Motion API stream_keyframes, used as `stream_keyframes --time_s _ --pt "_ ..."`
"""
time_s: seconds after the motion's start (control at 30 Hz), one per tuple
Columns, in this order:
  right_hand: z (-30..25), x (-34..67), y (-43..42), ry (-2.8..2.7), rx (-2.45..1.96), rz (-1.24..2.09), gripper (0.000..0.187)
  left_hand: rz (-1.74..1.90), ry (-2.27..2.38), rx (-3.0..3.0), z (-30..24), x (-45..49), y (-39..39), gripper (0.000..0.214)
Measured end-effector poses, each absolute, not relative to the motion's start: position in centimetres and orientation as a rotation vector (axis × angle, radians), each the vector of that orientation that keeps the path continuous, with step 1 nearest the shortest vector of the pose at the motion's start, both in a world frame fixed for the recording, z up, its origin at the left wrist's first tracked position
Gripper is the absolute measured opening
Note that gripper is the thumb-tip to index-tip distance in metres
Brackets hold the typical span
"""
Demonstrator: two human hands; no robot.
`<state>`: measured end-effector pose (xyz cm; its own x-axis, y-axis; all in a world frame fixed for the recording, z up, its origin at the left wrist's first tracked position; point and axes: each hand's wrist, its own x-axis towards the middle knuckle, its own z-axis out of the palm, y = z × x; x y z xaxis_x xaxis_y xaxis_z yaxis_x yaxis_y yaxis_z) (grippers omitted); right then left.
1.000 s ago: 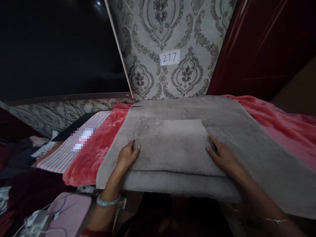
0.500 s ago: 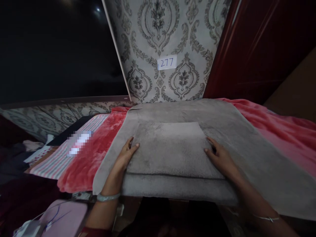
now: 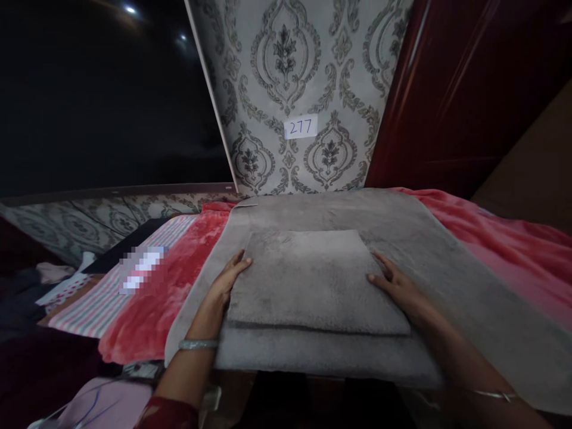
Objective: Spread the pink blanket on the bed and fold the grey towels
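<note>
A folded grey fleece cloth (image 3: 313,283) lies flat on a larger spread sheet of the same plush grey fabric (image 3: 335,208). At its left edge rests my left hand (image 3: 229,279), thumb on the rim of the fold and fingers apart along the side. My right hand (image 3: 395,285) touches the opposite edge, its thumb near the fabric and its fingers stretched forward. Both hands look open, with no fabric pinched. The undersides of the fingers are partly hidden.
Red plush fabric (image 3: 152,310) lies at the left and more red fabric (image 3: 504,250) at the right. A striped cloth (image 3: 89,307) bears a blurred item. Behind are a dark screen (image 3: 111,101), patterned wallpaper with a "277" label (image 3: 301,126), and a dark red panel (image 3: 438,101).
The view has tilted slightly up, so the scene sits lower. My hands have slid a little farther back along the sides of the folded cloth, which otherwise looks the same.
</note>
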<state>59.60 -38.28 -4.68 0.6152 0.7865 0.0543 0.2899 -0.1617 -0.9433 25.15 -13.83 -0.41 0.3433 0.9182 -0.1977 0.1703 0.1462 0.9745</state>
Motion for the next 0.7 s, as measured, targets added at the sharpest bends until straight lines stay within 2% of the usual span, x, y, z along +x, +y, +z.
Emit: stream_keyframes --time_s 0.1,0.23,0.37,0.6,0.7 --pt "-4.7 59.9 -37.5 -0.881 -1.645 0.626 0.078 0.700 1.028 1.177 0.1 25.7 -13.7 0.074" --pt "-4.2 60.2 -36.7 -0.913 -1.704 0.619 0.076 0.767 1.039 1.281 0.7 26.3 -13.5 0.064" --pt "-1.9 60.4 -36.0 -1.033 -1.815 0.501 0.072 0.854 1.088 1.442 1.7 26.5 -13.6 0.069" --pt "3.7 60.7 -34.8 -1.102 -1.763 0.469 0.075 0.950 0.938 1.367 4.9 26.2 -14.5 0.084" --pt "4.3 60.3 -35.1 -1.098 -1.752 0.352 0.076 0.999 0.897 1.395 5.5 25.5 -14.6 0.088"
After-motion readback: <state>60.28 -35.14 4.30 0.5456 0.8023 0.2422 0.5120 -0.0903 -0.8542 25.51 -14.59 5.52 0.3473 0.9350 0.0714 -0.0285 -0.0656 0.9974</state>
